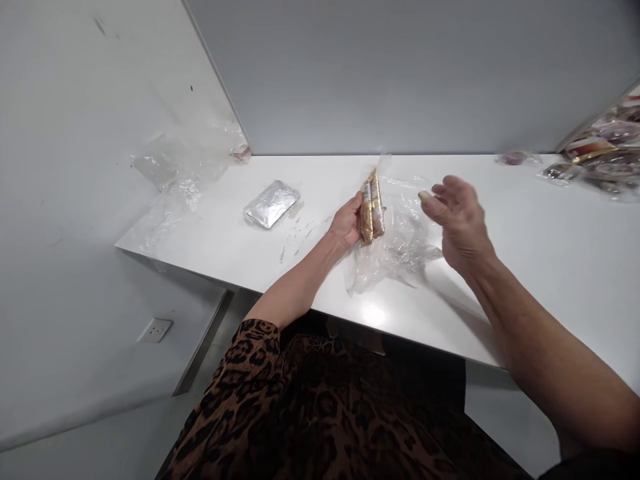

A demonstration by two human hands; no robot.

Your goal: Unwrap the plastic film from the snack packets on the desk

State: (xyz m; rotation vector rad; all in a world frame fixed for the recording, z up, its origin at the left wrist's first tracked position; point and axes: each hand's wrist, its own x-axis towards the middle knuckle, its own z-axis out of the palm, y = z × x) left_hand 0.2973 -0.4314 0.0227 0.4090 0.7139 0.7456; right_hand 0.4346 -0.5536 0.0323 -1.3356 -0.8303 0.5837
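My left hand (347,223) is closed round a gold food packet (372,208), which stands tilted above the white table. Thin clear plastic bags (400,247) lie crumpled under and to the right of the packet; how many overlap I cannot tell. My right hand (457,220) is raised to the right of the plastic, thumb and fingers apart, with nothing between them. To the left of my left hand, a flat silver foil pack (273,204) rests on the table.
More crumpled clear plastic (175,180) spreads over the table's left end by the wall. Several shiny wrapped packets (607,157) are heaped at the far right, and a small purplish packet (515,158) lies by the back panel (400,80). The white table's (550,267) front edge runs close to my body.
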